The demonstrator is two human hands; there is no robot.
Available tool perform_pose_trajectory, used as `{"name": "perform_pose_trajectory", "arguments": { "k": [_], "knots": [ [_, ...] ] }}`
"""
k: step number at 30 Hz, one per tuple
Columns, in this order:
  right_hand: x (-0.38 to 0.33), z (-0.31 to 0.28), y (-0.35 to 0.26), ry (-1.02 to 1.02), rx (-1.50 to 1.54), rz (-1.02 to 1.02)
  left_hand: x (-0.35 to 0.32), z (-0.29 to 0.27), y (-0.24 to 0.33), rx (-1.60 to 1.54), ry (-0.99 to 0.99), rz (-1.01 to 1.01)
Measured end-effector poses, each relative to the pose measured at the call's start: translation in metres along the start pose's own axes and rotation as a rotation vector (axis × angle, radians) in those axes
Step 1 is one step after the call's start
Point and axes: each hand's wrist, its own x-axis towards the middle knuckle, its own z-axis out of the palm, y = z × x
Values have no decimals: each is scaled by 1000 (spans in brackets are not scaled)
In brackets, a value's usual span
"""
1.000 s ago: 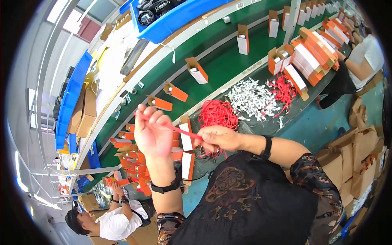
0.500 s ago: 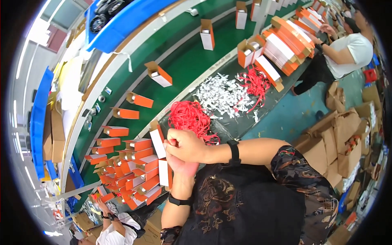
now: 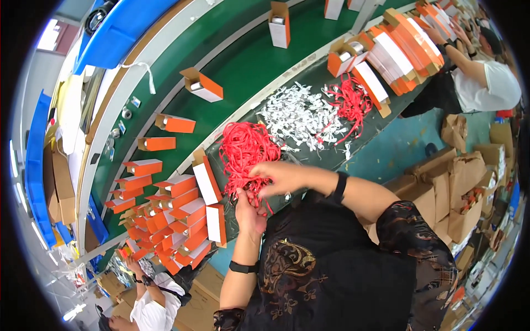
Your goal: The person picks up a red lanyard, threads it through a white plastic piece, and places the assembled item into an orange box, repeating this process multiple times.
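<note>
At the lower edge of a heap of red straps [image 3: 248,146], both hands are close together. My left hand [image 3: 251,214], palm up, has its fingers curled, with a thin red strap showing between them. My right hand [image 3: 281,177] reaches over the near side of the heap, its thumb and fingers apart and touching the straps. Part of its fingertips is lost among the red strands. Beside the heap lies a pile of small white cords [image 3: 298,117], with a smaller red strap bundle [image 3: 353,102] beyond it.
Many open orange-and-white boxes [image 3: 176,220] stand packed at left. More boxes stand along the green conveyor belt [image 3: 237,66]. Brown cartons [image 3: 425,176] sit on the floor at right. One co-worker [image 3: 480,83] works at upper right, another [image 3: 157,298] at lower left.
My hands, pressed together before, have separated. The right hand has moved onto the red heap, while the left hand has turned up below it. The view has shifted slightly.
</note>
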Motion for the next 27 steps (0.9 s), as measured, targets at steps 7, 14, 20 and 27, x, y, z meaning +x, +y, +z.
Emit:
{"name": "perform_pose_trajectory", "arguments": {
  "k": [7,14,20,27],
  "knots": [
    [-18,-39,137,327,-951,592,-7,-72,-4,-169,-176,-176],
    [-35,-48,129,410,-1082,721,-9,-84,14,-266,-319,-262],
    [-43,-76,53,580,-945,353,3,-70,30,-365,-462,-155],
    [16,46,-99,425,-208,121,-10,-37,56,-690,-694,3]
  ]
}}
